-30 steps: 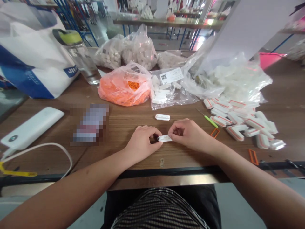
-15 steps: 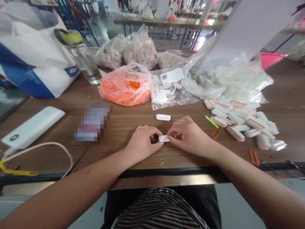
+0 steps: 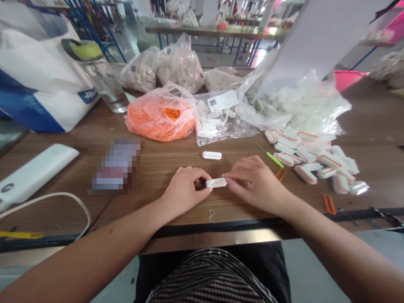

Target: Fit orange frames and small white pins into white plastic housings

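Note:
A small white plastic casing (image 3: 216, 182) with a row of tiny marks on its face is held just above the table's front part. My left hand (image 3: 186, 185) pinches its left end between thumb and forefinger. At the other end, the thumb and forefinger of my right hand (image 3: 255, 182) touch the casing, with the remaining fingers curled. A tiny pale speck shows by those curled fingers; I cannot make out what it is. Just beyond lies a second white casing (image 3: 211, 155), flat on the wood.
To the right are a green-handled pick (image 3: 275, 160), orange frames (image 3: 329, 204) and a pile of white casings with orange trim (image 3: 330, 160). Bags of orange parts (image 3: 160, 122) and white parts (image 3: 210, 124) stand behind. A phone (image 3: 115, 164), power bank (image 3: 38, 172) and bottle (image 3: 104, 80) are left.
My right thumb and forefinger have shifted outward along the casing, so more of its right end shows. The left hand keeps its pinch. The whole view has swung slightly.

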Demonstrator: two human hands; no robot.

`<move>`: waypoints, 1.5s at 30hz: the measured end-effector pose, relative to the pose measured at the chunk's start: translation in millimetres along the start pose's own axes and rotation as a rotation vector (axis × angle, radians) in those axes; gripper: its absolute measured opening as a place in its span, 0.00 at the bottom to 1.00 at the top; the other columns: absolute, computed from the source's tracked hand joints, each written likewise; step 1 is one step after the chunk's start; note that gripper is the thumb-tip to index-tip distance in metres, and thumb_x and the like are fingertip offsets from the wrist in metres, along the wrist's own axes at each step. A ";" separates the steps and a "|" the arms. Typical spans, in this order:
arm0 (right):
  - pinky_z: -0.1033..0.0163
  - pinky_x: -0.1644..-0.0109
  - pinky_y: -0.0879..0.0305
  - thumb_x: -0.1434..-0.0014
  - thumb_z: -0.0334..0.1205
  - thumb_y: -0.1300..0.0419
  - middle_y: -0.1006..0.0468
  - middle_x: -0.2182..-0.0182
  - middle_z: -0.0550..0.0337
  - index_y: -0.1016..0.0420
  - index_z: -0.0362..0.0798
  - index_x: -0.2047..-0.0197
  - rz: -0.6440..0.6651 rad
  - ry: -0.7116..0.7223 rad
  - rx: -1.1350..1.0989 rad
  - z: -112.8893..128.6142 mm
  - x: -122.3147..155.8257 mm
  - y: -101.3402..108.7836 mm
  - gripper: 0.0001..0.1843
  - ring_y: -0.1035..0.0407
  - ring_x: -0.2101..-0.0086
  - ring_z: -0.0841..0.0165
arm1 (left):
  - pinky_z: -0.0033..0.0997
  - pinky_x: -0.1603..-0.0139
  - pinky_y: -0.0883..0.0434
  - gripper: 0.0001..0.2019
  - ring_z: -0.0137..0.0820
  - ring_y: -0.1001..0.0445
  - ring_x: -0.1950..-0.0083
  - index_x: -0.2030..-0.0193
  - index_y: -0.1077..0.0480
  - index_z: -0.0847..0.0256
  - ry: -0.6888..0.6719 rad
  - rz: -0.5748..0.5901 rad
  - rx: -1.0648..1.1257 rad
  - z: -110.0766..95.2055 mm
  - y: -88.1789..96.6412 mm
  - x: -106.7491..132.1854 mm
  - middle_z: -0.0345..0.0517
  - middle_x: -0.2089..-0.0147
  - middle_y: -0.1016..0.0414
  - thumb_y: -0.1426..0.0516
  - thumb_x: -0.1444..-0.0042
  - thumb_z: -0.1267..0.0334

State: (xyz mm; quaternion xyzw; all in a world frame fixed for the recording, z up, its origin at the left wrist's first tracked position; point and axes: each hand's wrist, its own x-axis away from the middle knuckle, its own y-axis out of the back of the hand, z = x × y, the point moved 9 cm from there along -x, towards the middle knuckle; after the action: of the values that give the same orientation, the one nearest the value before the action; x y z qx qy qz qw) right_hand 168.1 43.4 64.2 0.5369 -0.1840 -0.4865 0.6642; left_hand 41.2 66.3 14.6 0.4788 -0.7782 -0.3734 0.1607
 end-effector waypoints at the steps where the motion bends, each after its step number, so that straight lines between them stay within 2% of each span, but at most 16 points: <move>1: 0.58 0.58 0.40 0.40 0.39 0.46 0.21 0.72 0.58 0.19 0.49 0.66 -0.026 -0.077 -0.036 -14.9 4.0 7.8 0.13 0.30 0.69 0.67 | 0.39 0.55 0.39 0.05 0.31 0.30 0.66 0.66 0.26 0.55 -0.003 0.003 0.001 0.2 -0.2 0.1 0.35 0.70 0.24 0.38 0.51 0.65; 3: 0.60 0.63 0.38 0.41 0.41 0.44 0.20 0.71 0.58 0.19 0.50 0.68 -0.013 -0.283 -0.045 -51.7 15.4 19.4 0.12 0.29 0.70 0.67 | 0.39 0.55 0.39 0.04 0.31 0.30 0.66 0.66 0.26 0.55 -0.005 0.007 0.006 1.0 -0.8 0.2 0.35 0.70 0.24 0.38 0.51 0.64; 5: 0.61 0.67 0.37 0.46 0.43 0.41 0.20 0.73 0.59 0.20 0.50 0.72 0.099 -0.468 0.004 -85.4 29.7 22.7 0.10 0.29 0.72 0.66 | 0.39 0.55 0.39 0.04 0.31 0.30 0.66 0.66 0.26 0.55 -0.008 0.004 0.005 1.5 -0.7 0.1 0.36 0.70 0.24 0.39 0.51 0.63; 8: 0.59 0.67 0.36 0.50 0.42 0.40 0.20 0.75 0.60 0.20 0.51 0.75 0.248 -0.619 0.038 -114.8 47.5 21.6 0.08 0.27 0.72 0.63 | 0.38 0.56 0.39 0.04 0.32 0.30 0.66 0.66 0.27 0.55 -0.023 -0.002 -0.004 0.8 0.0 -0.5 0.36 0.70 0.25 0.39 0.51 0.64; 12: 0.60 0.66 0.34 0.49 0.44 0.41 0.19 0.75 0.60 0.19 0.51 0.74 0.239 -0.646 0.006 -124.6 53.4 18.6 0.10 0.26 0.71 0.62 | 0.38 0.56 0.39 0.04 0.32 0.30 0.66 0.67 0.27 0.55 -0.037 -0.006 -0.010 -0.4 0.5 -0.9 0.36 0.70 0.24 0.39 0.51 0.64; 18: 0.62 0.68 0.35 0.50 0.44 0.40 0.19 0.76 0.61 0.18 0.51 0.73 0.212 -0.586 -0.021 -121.4 46.4 10.9 0.11 0.26 0.71 0.64 | 0.37 0.57 0.39 0.04 0.32 0.29 0.66 0.66 0.27 0.56 -0.050 -0.002 -0.015 -0.6 0.0 -0.1 0.37 0.70 0.24 0.39 0.50 0.63; 22: 0.62 0.69 0.36 0.50 0.44 0.41 0.20 0.78 0.61 0.19 0.50 0.74 0.236 -0.600 0.021 -123.9 45.9 6.7 0.11 0.27 0.74 0.65 | 0.37 0.56 0.39 0.04 0.32 0.29 0.66 0.66 0.27 0.56 -0.049 -0.006 -0.018 -1.2 0.5 -0.1 0.36 0.70 0.25 0.38 0.50 0.64; 26: 0.63 0.70 0.37 0.51 0.45 0.41 0.20 0.78 0.61 0.21 0.49 0.75 0.226 -0.625 -0.029 -131.4 49.2 2.8 0.11 0.28 0.74 0.65 | 0.37 0.56 0.39 0.04 0.32 0.29 0.66 0.66 0.27 0.56 -0.043 -0.005 -0.022 -0.6 0.5 0.2 0.36 0.70 0.25 0.38 0.50 0.64; 30: 0.65 0.74 0.39 0.50 0.45 0.40 0.22 0.80 0.62 0.22 0.49 0.75 0.143 -0.634 -0.097 -120.7 44.7 9.9 0.10 0.31 0.77 0.69 | 0.38 0.56 0.39 0.04 0.32 0.29 0.66 0.66 0.27 0.55 -0.044 -0.004 -0.015 0.4 -0.4 0.4 0.36 0.70 0.24 0.38 0.51 0.63; 32: 0.66 0.75 0.39 0.49 0.44 0.40 0.23 0.80 0.63 0.23 0.49 0.75 0.086 -0.624 -0.172 -103.3 37.1 12.6 0.10 0.32 0.78 0.71 | 0.38 0.55 0.39 0.05 0.32 0.29 0.66 0.66 0.27 0.55 -0.027 -0.003 -0.009 1.5 -0.7 0.1 0.36 0.70 0.24 0.38 0.51 0.64; 34: 0.67 0.71 0.36 0.48 0.44 0.40 0.22 0.77 0.62 0.23 0.48 0.73 0.076 -0.545 -0.311 -76.4 23.9 6.8 0.09 0.30 0.75 0.71 | 0.39 0.55 0.39 0.04 0.32 0.29 0.66 0.66 0.26 0.55 -0.009 -0.001 -0.006 1.9 -0.7 -0.2 0.36 0.70 0.24 0.38 0.51 0.64; 37: 0.67 0.69 0.36 0.46 0.39 0.41 0.22 0.75 0.63 0.23 0.48 0.72 0.154 -0.365 -0.422 -34.2 2.4 -10.8 0.07 0.31 0.73 0.72 | 0.39 0.55 0.39 0.05 0.32 0.30 0.66 0.66 0.26 0.55 -0.003 0.002 -0.001 0.8 -0.3 -0.2 0.35 0.70 0.24 0.38 0.51 0.64; 39: 0.67 0.70 0.37 0.46 0.37 0.41 0.22 0.75 0.63 0.24 0.47 0.72 0.212 -0.307 -0.426 -18.8 -7.4 -22.9 0.06 0.32 0.75 0.73 | 0.39 0.55 0.39 0.05 0.32 0.30 0.66 0.65 0.26 0.54 -0.008 0.001 0.006 0.1 0.1 0.2 0.35 0.70 0.25 0.38 0.51 0.65; 45: 0.67 0.70 0.38 0.47 0.34 0.41 0.22 0.75 0.62 0.24 0.46 0.73 0.254 -0.236 -0.352 -11.2 -19.6 -37.5 0.06 0.32 0.76 0.74 | 0.39 0.55 0.39 0.05 0.32 0.30 0.67 0.66 0.26 0.55 -0.005 0.008 0.011 1.2 -0.9 0.2 0.35 0.71 0.25 0.38 0.51 0.65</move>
State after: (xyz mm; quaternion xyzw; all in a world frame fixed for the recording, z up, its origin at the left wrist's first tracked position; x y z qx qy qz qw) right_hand 150.8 67.8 32.2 0.3250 -0.2385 -0.4830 0.7773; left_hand 40.9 66.4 13.1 0.4756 -0.7824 -0.3699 0.1575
